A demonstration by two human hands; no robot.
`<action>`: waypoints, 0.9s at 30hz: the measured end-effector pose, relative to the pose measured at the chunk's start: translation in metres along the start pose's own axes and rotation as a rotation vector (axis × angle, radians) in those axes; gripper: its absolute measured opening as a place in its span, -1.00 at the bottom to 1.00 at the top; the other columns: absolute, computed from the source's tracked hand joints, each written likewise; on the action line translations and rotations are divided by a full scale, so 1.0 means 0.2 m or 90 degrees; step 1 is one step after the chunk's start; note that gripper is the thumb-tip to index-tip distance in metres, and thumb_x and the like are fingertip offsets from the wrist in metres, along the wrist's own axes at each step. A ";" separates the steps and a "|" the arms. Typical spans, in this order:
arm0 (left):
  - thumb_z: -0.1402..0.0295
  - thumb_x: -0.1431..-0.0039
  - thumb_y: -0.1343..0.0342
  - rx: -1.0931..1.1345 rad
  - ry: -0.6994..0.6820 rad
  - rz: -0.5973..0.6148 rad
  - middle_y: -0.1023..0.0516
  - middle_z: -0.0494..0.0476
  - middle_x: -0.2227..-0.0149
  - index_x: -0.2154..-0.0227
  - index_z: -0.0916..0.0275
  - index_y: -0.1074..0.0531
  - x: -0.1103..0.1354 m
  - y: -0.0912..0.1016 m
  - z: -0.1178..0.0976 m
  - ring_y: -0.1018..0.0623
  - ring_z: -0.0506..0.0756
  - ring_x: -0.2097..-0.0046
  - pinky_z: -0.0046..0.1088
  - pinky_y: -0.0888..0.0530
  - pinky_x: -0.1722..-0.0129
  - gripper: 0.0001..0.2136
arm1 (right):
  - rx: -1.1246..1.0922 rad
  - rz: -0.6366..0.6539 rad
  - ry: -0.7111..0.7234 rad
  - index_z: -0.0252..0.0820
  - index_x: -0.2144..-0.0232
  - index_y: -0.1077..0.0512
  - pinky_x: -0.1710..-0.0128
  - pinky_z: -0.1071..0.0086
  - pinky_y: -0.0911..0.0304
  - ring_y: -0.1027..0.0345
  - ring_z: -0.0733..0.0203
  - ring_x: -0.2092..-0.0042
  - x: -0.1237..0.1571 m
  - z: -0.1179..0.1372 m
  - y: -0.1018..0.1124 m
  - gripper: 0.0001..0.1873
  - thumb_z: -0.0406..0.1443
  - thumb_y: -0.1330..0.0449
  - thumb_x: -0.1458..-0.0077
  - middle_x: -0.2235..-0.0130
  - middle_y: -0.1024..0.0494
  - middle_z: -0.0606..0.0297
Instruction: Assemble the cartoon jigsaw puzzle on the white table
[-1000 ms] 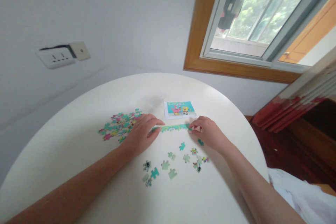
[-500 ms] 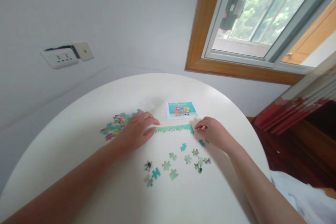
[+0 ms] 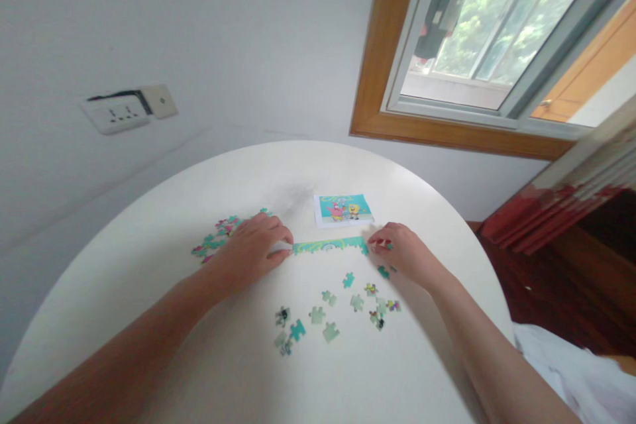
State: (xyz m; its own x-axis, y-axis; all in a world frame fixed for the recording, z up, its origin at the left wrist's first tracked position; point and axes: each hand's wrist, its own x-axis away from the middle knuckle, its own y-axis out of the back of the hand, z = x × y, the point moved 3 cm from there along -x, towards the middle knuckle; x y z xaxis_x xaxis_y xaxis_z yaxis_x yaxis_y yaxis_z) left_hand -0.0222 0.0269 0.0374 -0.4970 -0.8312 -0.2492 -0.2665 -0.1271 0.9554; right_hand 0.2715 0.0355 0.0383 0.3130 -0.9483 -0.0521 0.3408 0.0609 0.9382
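A joined strip of teal jigsaw puzzle pieces (image 3: pixel 328 245) lies across the middle of the white table. At its left end is my left hand (image 3: pixel 256 240), thumb and forefinger apart with bare table showing between them. My right hand (image 3: pixel 400 248) rests by the strip's right end. Its fingers are curled together, and whatever the fingertips hold is hidden. A bit of a teal puzzle piece (image 3: pixel 389 246) shows within the curl of that hand. Just beyond the strip lies a picture card (image 3: pixel 346 208) with a pink starfish and a yellow sponge figure.
A heap of loose puzzle pieces (image 3: pixel 213 243) lies partly behind my left hand. Several pale and teal pieces (image 3: pixel 317 315) are scattered on the near side of the round table (image 3: pixel 223 371). A wall with a socket (image 3: pixel 119 114) and a wood-framed window (image 3: pixel 366 79) stand behind.
My left hand has slid slightly left, uncovering more of the strip's left end. My right hand stays nearly in place. The view has shifted a little.
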 end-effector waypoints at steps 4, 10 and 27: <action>0.33 -0.15 -0.05 0.008 -0.001 -0.007 -0.47 0.09 0.27 0.33 0.16 -0.46 0.00 0.00 -0.02 -0.38 0.15 0.13 -0.28 -0.27 0.04 -0.89 | 0.008 -0.007 0.004 -0.11 0.32 -0.58 0.14 0.37 -0.21 -0.36 0.18 0.20 0.00 0.02 0.00 -0.78 -0.38 -0.14 -0.04 0.29 -0.53 0.22; 0.33 -0.14 -0.07 0.001 -0.006 -0.015 -0.46 0.09 0.28 0.34 0.17 -0.47 -0.01 -0.01 -0.02 -0.38 0.16 0.13 -0.27 -0.28 0.04 -0.90 | 0.019 -0.002 0.006 -0.12 0.31 -0.57 0.16 0.37 -0.20 -0.36 0.18 0.19 -0.01 0.03 0.00 -0.77 -0.39 -0.12 -0.05 0.27 -0.54 0.20; 0.35 -0.14 -0.07 -0.016 -0.009 -0.071 -0.47 0.12 0.26 0.33 0.18 -0.47 -0.02 -0.03 -0.04 -0.39 0.16 0.14 -0.24 -0.30 0.07 -0.90 | 0.004 -0.004 -0.013 -0.13 0.27 -0.57 0.13 0.39 -0.21 -0.35 0.19 0.19 -0.02 -0.01 -0.01 -0.73 -0.41 -0.11 -0.02 0.25 -0.52 0.20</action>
State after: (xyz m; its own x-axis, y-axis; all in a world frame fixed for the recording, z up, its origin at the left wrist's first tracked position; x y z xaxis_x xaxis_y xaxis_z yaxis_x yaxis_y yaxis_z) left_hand -0.0120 0.0267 0.0344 -0.4773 -0.8030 -0.3569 -0.3010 -0.2321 0.9249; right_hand 0.2713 0.0405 0.0351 0.2930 -0.9547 -0.0516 0.3378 0.0529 0.9397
